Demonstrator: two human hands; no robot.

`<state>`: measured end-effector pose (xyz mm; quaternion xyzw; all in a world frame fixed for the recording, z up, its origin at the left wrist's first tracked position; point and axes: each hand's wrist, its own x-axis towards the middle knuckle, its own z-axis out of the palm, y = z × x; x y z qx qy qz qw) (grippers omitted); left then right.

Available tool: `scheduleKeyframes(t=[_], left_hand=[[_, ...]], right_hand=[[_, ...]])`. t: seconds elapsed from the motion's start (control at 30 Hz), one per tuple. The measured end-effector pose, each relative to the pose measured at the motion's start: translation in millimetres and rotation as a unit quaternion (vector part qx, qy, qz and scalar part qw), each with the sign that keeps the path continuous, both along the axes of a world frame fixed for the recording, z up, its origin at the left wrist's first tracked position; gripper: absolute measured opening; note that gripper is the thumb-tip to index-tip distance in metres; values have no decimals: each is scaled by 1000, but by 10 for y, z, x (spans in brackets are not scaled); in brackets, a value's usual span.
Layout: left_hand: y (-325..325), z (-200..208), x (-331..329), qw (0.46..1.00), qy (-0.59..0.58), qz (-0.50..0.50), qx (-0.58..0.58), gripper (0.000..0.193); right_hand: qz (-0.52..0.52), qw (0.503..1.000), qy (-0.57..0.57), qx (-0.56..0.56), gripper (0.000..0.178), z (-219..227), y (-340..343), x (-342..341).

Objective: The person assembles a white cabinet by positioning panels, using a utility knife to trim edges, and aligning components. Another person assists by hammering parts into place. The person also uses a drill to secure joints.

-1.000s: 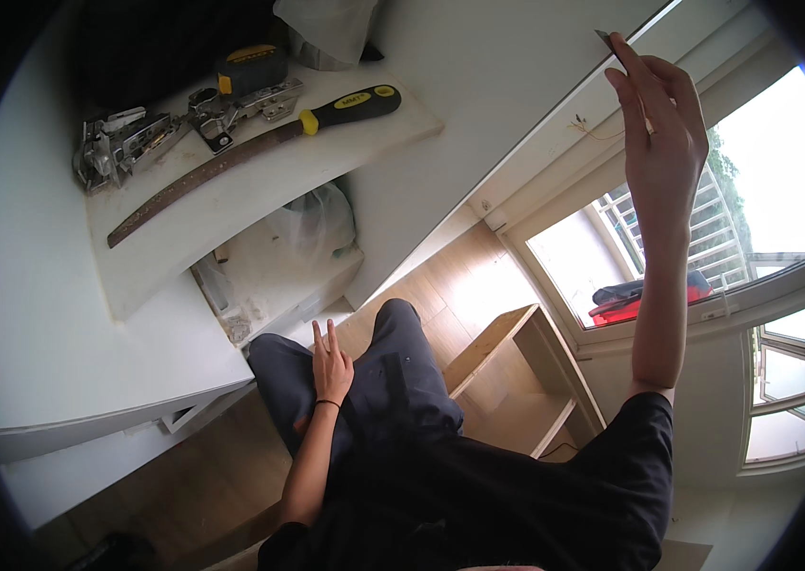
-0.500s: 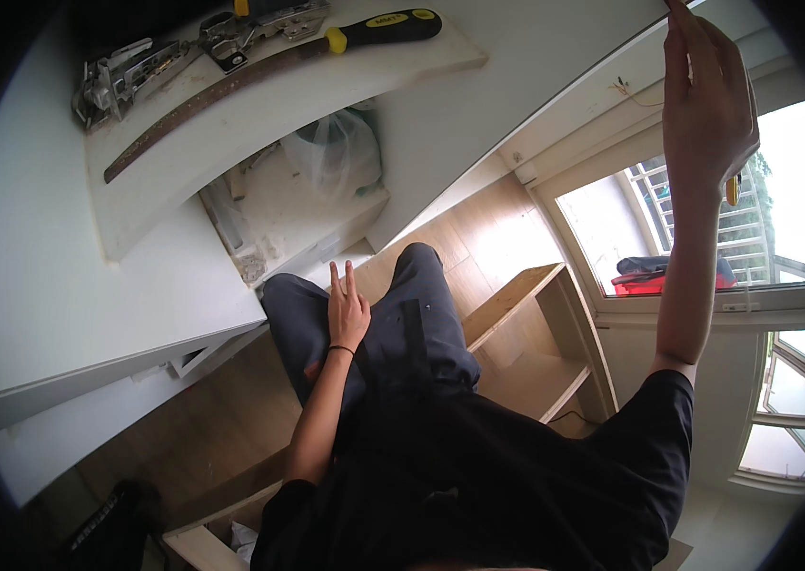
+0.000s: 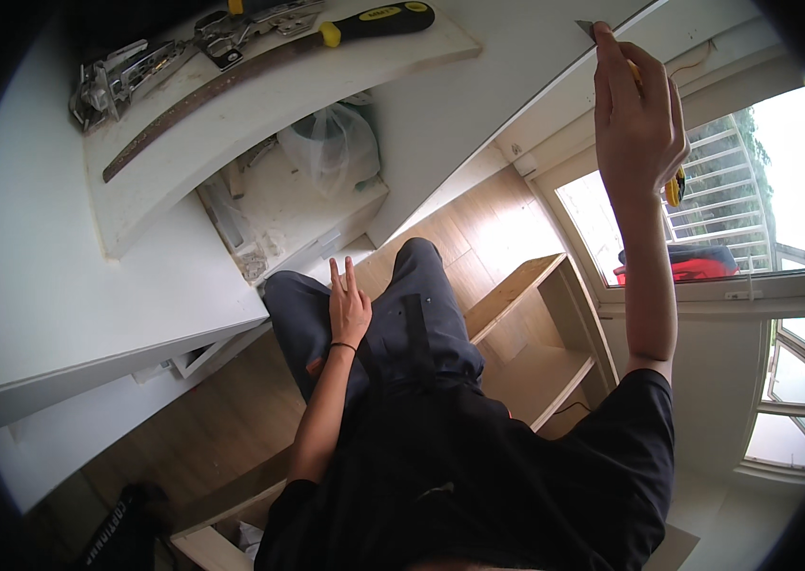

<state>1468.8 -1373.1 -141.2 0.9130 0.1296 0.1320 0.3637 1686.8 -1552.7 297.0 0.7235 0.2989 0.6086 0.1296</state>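
Up at the right, my right hand (image 3: 640,124) is closed around a yellow and black utility knife (image 3: 675,187). The knife's pointed blade sticks out past my fingertips, close to the edge of a white panel (image 3: 478,105); whether it touches cannot be told. My left hand (image 3: 350,309) rests on my thighs, two fingers stretched out and the others curled, with nothing visible in it. A handsaw (image 3: 385,21) with a black and yellow handle lies on the pale board at the upper left. Beside its blade are several metal hinges (image 3: 221,43).
A clear plastic bag (image 3: 331,147) sits in the white cabinet's lower compartment. A wooden shelf unit (image 3: 540,371) stands to my right on the wood floor (image 3: 450,228). Beyond it is a window with a white railing (image 3: 726,190). A black bag-like item (image 3: 121,523) lies at the lower left.
My right hand has shifted left and slightly down with the utility knife, and its blade now shows beyond the fingers. My left hand stays on my thighs.
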Motion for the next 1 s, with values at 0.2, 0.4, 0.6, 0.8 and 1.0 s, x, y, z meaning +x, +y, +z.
scheduleKeyframes(t=[0.2,0.4,0.6,0.8,1.0], left_hand=[[-1,44,-22,1000,9,-6,5,76],[-11,65,-44,1000,6,-12,-9,75],[-6,76,-55,1000,10,-3,-11,76],[-22,47,-29,1000,8,-9,-3,80],[-31,0,-26,1000,-13,10,25,81]], right_hand=[[3,999,47,5,39,-298,83,-48],[25,997,74,-18,43,-662,57,-64],[62,985,154,-53,39,-744,135,-287],[85,996,9,23,24,291,65,-156],[72,997,-35,21,16,831,104,-61]])
